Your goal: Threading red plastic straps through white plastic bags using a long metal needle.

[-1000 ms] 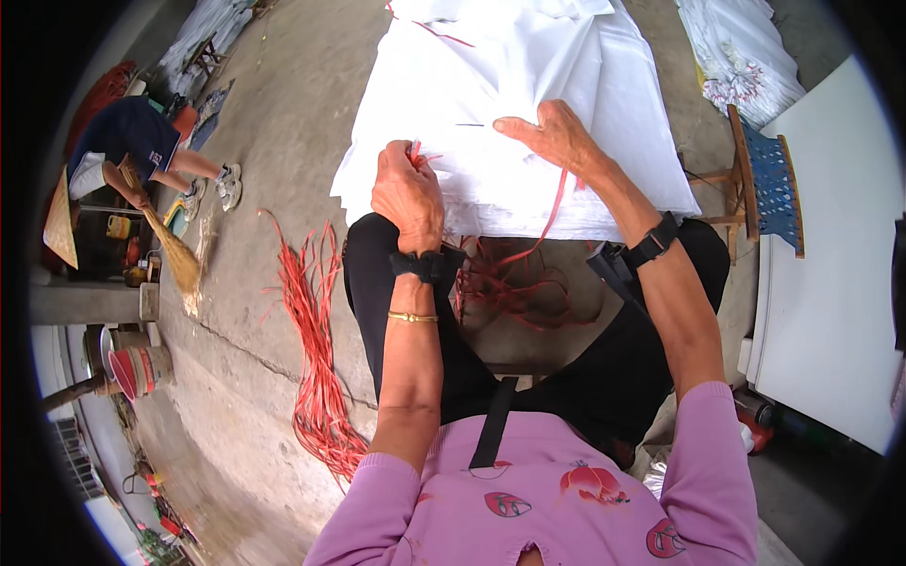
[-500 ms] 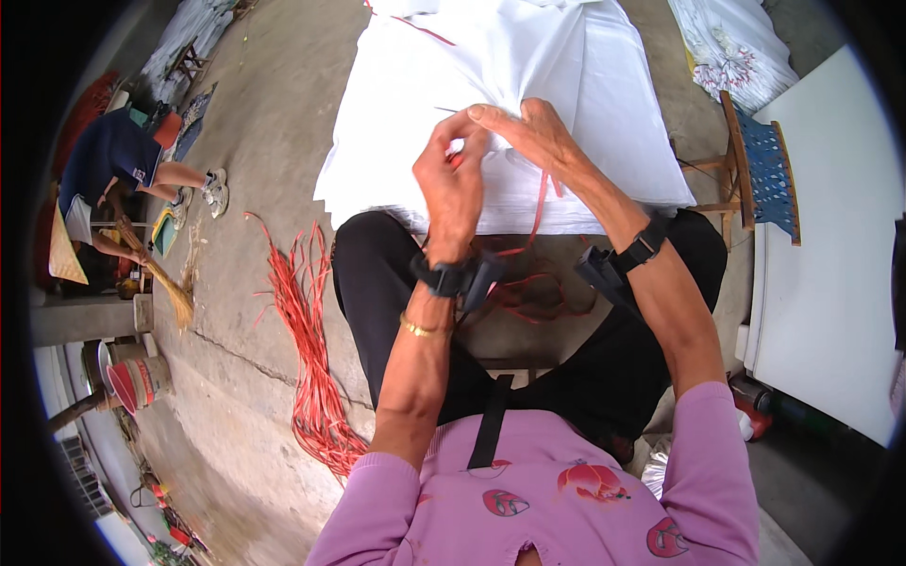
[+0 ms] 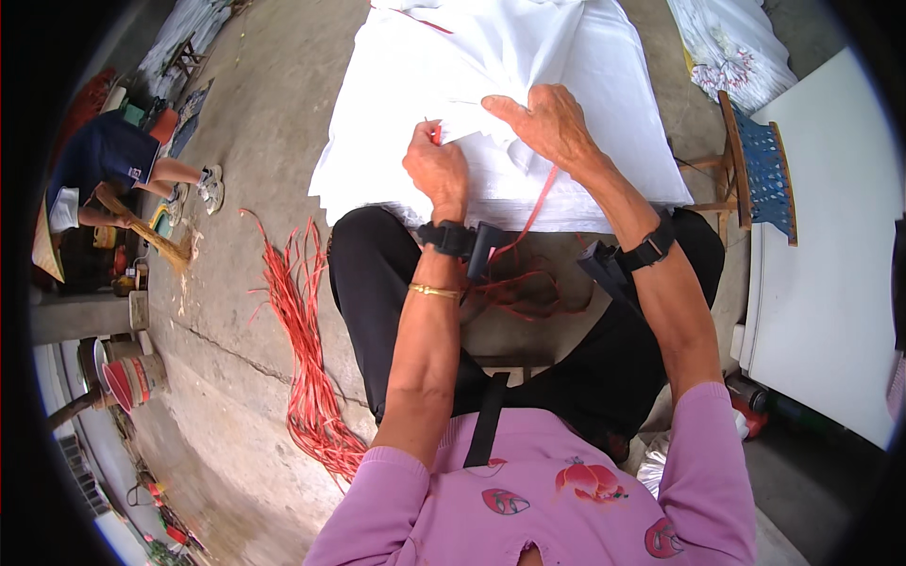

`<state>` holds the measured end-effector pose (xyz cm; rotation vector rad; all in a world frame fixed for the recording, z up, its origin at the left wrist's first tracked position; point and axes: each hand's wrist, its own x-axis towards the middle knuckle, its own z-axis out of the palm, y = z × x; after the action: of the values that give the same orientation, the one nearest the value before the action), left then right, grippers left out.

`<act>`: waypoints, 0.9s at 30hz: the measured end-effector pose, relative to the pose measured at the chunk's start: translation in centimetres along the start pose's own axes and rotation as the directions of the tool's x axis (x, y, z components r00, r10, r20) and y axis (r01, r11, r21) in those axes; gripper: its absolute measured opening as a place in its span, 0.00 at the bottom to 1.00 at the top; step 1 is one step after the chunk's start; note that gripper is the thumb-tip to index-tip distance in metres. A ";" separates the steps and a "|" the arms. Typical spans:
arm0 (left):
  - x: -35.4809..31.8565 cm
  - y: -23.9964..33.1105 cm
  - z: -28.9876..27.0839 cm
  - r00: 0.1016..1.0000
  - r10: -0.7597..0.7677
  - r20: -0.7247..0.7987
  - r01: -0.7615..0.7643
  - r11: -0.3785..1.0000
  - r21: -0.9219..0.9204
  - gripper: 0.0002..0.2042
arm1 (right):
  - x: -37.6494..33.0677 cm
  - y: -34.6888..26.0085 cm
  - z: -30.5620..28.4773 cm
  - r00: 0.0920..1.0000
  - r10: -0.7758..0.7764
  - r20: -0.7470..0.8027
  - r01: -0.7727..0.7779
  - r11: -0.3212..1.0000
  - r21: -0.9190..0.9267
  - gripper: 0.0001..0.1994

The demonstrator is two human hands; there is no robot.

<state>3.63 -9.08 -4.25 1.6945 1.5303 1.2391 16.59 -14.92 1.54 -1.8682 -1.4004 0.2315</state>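
A stack of white sheets, which look like fabric or sacks (image 3: 396,113), lies over my knees. My right hand (image 3: 552,127) grips a gathered fold of the top sheet, its thumb stretched toward the left. Below that hand a red strip (image 3: 541,203) hangs down past the stack's near edge. My left hand (image 3: 437,170) is closed just left of the gathered fold. From it pokes a small red thing (image 3: 436,133) with a thin tip; its kind I cannot make out. Both wrists wear black straps.
A bundle of red strips (image 3: 316,377) lies on the concrete floor to my left, with more loose strips (image 3: 528,288) between my knees. At far left a person (image 3: 104,160) bends with a straw broom (image 3: 160,241). A wooden chair (image 3: 755,170) and white panel (image 3: 830,255) stand right.
My left hand has drawn back from the right hand, toward the left. The right hand has risen slightly, thumb now apart from the left fingers. The person at left has shifted the broom.
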 end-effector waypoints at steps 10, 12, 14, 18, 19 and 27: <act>1.4 -1.3 -1.0 0.975 -0.197 0.097 0.220 0.887 -0.405 0.10 | -0.5 0.7 0.3 0.982 -0.180 0.058 0.189 0.911 -0.366 0.28; 1.4 -1.2 -1.1 0.961 -0.240 0.140 0.277 0.864 -0.421 0.10 | -0.6 0.8 0.2 0.980 -0.180 0.084 0.198 0.894 -0.401 0.29; 1.6 -1.3 -1.0 0.997 -0.069 0.026 0.074 0.964 -0.256 0.10 | -0.6 0.8 0.1 0.971 -0.213 0.106 0.238 0.873 -0.426 0.27; 1.3 0.6 -1.6 0.997 0.069 0.043 -0.064 0.991 -0.116 0.07 | -0.5 0.7 0.4 0.948 -0.258 0.183 0.315 0.827 -0.466 0.24; 1.0 1.2 -1.1 0.971 0.233 0.054 -0.226 0.969 -0.101 0.07 | -0.6 0.4 0.5 0.949 -0.242 0.202 0.312 0.822 -0.476 0.21; 2.6 3.9 -2.9 0.839 0.193 0.508 0.095 0.869 -0.486 0.16 | -0.3 1.6 0.7 0.987 -0.128 0.100 0.139 0.984 -0.110 0.29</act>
<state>2.69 -8.00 1.05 1.5514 0.7443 0.9425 17.29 -15.01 -0.13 -1.8681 -1.6271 0.1743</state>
